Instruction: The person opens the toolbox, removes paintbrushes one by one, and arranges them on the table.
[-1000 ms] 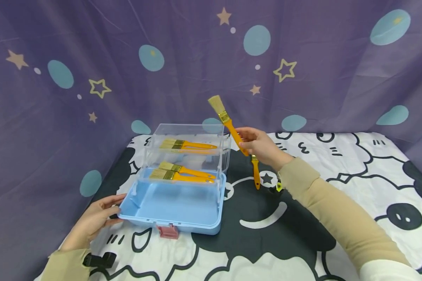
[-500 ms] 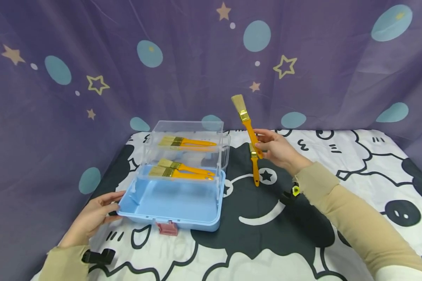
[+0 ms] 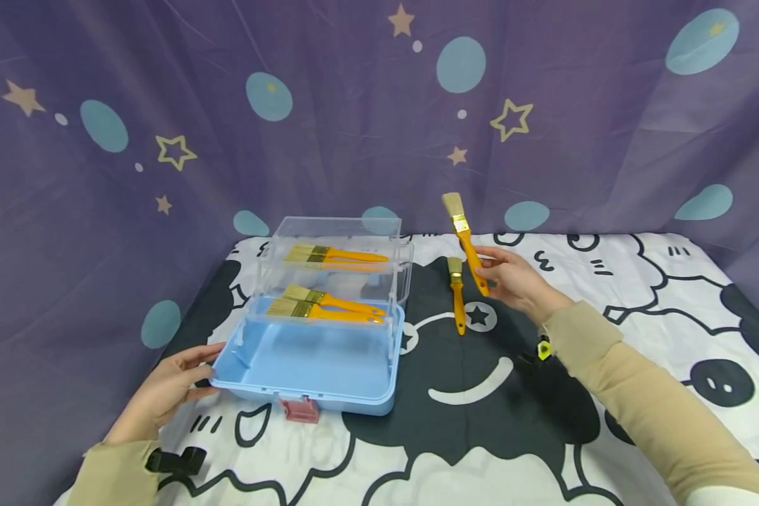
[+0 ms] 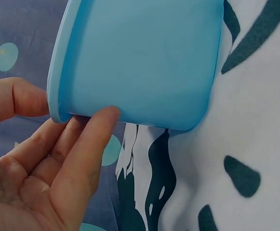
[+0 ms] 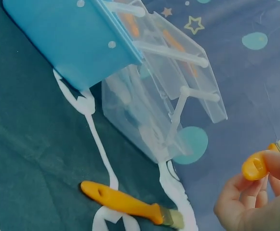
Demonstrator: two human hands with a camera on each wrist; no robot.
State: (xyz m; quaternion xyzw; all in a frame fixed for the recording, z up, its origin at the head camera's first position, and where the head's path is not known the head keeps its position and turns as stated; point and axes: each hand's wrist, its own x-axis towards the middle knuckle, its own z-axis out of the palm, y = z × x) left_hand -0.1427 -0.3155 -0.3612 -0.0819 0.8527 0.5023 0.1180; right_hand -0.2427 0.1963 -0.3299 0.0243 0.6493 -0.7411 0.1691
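A paintbrush [image 3: 467, 242] with an orange handle and pale bristles is pinched in my right hand [image 3: 512, 280], bristles up, raised over the cloth. Its handle end shows in the right wrist view between thumb and fingers. Another paintbrush [image 3: 457, 295] lies on the cloth just left of that hand, bristles pointing away. My left hand [image 3: 167, 390] grips the front left corner of an open blue toolbox [image 3: 303, 404]; in the left wrist view the fingers [image 4: 31, 97] are at its rim and the thumb [image 4: 89, 154] rests along its wall.
Two clear raised trays [image 3: 329, 228] stand over the back of the toolbox, each with paintbrushes [image 3: 329, 306] in it. The clear lid [image 5: 132, 113] hangs open behind. A pink latch [image 3: 300, 410] is on the box front. A purple patterned curtain [image 3: 354, 105] rises behind the cartoon-print cloth [image 3: 481, 436].
My right hand has moved right and slightly down with its paintbrush, away from the trays, uncovering the brush on the cloth. The left hand stays at the toolbox corner.
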